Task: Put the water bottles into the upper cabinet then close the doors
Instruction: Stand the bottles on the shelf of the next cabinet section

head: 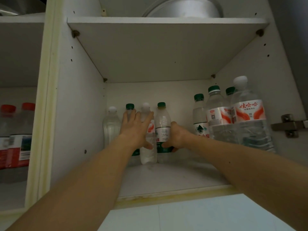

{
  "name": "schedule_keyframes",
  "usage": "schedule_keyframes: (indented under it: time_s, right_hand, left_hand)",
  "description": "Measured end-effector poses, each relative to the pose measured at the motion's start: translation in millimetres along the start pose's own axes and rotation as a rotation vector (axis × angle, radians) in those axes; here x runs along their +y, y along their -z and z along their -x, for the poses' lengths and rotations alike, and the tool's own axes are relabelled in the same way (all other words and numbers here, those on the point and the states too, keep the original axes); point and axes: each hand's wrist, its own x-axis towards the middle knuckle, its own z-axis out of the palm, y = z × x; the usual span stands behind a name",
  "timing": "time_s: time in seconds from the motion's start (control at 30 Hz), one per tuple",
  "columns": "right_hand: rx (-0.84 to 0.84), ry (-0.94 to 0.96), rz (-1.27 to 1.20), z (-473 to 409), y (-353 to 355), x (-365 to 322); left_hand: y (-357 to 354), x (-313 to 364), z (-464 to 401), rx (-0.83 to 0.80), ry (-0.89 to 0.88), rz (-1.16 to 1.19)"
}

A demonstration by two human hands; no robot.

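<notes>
Both arms reach into the open upper cabinet (166, 179). My right hand (176, 135) grips a green-capped water bottle (163, 120) standing at the back of the lower shelf. My left hand (135, 127) lies with fingers spread against a white-capped bottle (147, 150) and another green-capped bottle (130, 107) behind it. A clear white-capped bottle (111, 125) stands at the far left. On the right stands a cluster of several bottles, the nearest a white-capped one with a red and white label (250, 117), with green-capped bottles (215, 110) behind it.
A metal pot (183, 7) sits on the shelf above. The neighbouring cabinet section on the left holds red-capped bottles (16, 135). A metal door hinge (290, 125) sticks out on the right wall. White wall tile (191, 217) lies below the cabinet.
</notes>
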Motion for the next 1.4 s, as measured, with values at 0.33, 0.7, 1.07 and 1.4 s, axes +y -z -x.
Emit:
schedule_keyframes:
  time_s: [0.33,0.7,1.07,1.4]
  right_hand:
    - [0.069,0.017,0.046,6,18,-5]
    - [0.741,0.592,0.353,96,88,-32]
    - [0.666,0.051,0.286,127,138,28]
    - [0.499,0.053,0.052,134,156,47]
  left_hand:
    - [8,-15,-4,0.268,0.018,0.372]
    - [47,1,0,0.583,0.036,0.838]
    - [56,45,9,0.472,-0.245,0.912]
    - [85,119,0,0.014,-0.175,1.192]
